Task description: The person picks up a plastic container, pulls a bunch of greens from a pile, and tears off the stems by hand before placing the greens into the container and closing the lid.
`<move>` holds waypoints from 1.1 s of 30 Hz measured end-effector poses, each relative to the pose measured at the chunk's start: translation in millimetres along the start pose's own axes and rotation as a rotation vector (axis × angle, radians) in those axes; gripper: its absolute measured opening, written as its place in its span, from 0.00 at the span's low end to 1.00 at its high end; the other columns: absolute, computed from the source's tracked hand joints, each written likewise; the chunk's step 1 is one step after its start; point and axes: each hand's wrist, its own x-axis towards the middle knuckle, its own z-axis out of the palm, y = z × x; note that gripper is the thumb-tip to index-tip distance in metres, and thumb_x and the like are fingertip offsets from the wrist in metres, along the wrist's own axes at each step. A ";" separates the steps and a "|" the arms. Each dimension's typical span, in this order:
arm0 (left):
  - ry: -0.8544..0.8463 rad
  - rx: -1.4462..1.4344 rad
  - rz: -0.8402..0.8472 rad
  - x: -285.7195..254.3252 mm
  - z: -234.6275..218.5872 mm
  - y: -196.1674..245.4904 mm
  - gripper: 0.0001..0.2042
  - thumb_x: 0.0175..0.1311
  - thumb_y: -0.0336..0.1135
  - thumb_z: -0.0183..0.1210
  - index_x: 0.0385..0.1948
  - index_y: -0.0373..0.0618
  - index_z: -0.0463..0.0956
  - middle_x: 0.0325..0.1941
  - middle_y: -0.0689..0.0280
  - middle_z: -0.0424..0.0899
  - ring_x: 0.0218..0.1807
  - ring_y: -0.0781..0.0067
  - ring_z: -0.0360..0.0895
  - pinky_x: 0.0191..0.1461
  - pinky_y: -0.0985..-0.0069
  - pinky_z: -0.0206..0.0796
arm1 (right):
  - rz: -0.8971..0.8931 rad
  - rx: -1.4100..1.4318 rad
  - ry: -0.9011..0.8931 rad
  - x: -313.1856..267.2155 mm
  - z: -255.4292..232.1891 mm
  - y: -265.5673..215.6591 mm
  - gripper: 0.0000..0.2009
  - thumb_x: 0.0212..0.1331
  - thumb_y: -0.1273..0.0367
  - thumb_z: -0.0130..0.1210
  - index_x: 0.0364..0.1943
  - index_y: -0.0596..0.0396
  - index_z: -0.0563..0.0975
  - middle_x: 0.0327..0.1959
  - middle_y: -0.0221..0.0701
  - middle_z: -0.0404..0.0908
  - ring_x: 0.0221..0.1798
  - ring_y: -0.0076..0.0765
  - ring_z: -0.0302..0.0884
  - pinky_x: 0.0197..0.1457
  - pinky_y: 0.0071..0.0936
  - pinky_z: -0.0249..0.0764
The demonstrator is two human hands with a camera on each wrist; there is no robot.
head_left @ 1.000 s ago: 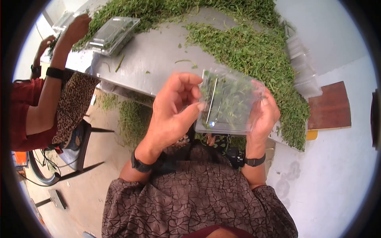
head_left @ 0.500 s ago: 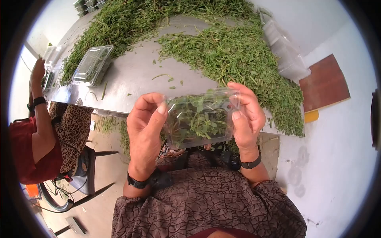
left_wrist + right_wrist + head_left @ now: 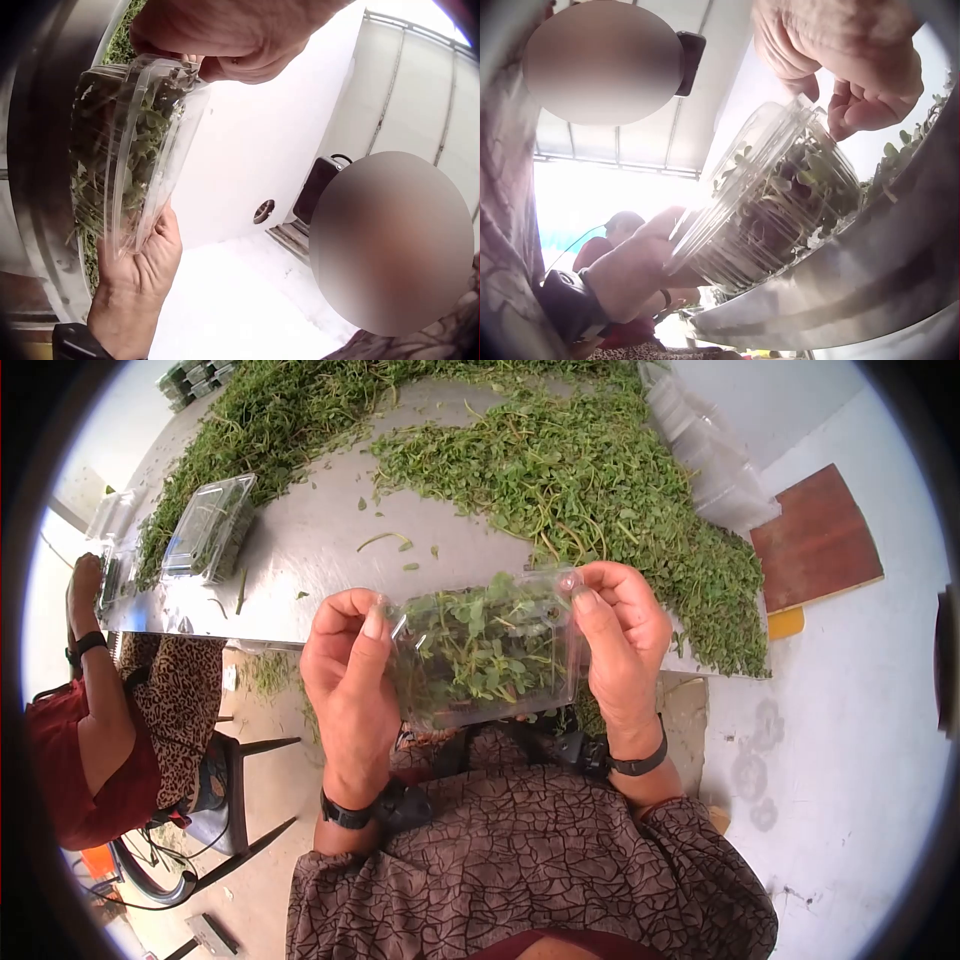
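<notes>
A clear plastic clamshell box (image 3: 490, 650), filled with leafy green sprigs, is held up in front of my body at the table's near edge. My left hand (image 3: 350, 680) pinches its left edge near the far corner, thumb on top and fingers curled beneath. At the far right corner, my right hand (image 3: 625, 640) pinches the rim between thumb and fingers. In the right wrist view, the box (image 3: 772, 202) shows its lid lying over the ribbed base, with sprigs pressed against the walls.
Loose greens (image 3: 560, 470) are heaped over the metal table (image 3: 300, 530). A filled clear box (image 3: 208, 530) stands at left, and stacked clear trays (image 3: 715, 460) line the right edge. Beside a brown board (image 3: 818, 540) is a white wall. Another person (image 3: 95, 730) works at the left.
The box has moved left and turned its leafy top toward the head camera. My left fingers, earlier loose at its side, now pinch the edge; my right thumb has come onto the corner.
</notes>
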 end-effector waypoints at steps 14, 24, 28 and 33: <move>0.011 -0.013 0.073 3.2 3.2 6.0 0.08 0.65 0.28 0.53 0.42 0.37 0.73 0.38 0.71 0.73 0.37 0.84 0.66 0.44 0.85 0.57 | 0.020 -0.091 -0.037 3.5 0.5 -7.9 0.07 0.59 0.75 0.57 0.40 0.64 0.76 0.31 0.22 0.77 0.31 0.12 0.68 0.33 0.12 0.65; 0.006 0.013 -0.013 53.2 -15.2 -4.8 0.07 0.65 0.27 0.55 0.42 0.36 0.75 0.37 0.71 0.77 0.38 0.86 0.72 0.43 0.88 0.63 | -0.056 -0.107 0.006 15.3 17.3 5.4 0.10 0.59 0.78 0.54 0.46 0.63 0.73 0.35 0.26 0.78 0.32 0.12 0.70 0.34 0.12 0.69; -0.023 0.072 0.023 69.1 -14.4 -5.7 0.08 0.65 0.29 0.56 0.42 0.37 0.76 0.37 0.71 0.78 0.38 0.87 0.71 0.43 0.88 0.62 | -0.016 -0.105 -0.002 18.1 19.2 8.0 0.09 0.60 0.78 0.53 0.44 0.63 0.72 0.34 0.26 0.76 0.32 0.12 0.70 0.33 0.13 0.69; -0.031 0.127 -0.060 74.7 -17.9 -3.6 0.09 0.66 0.31 0.56 0.42 0.36 0.77 0.35 0.72 0.79 0.35 0.88 0.71 0.41 0.89 0.62 | 0.061 -0.039 -0.017 19.2 18.9 10.0 0.12 0.59 0.79 0.51 0.48 0.64 0.69 0.36 0.33 0.77 0.32 0.16 0.72 0.32 0.16 0.71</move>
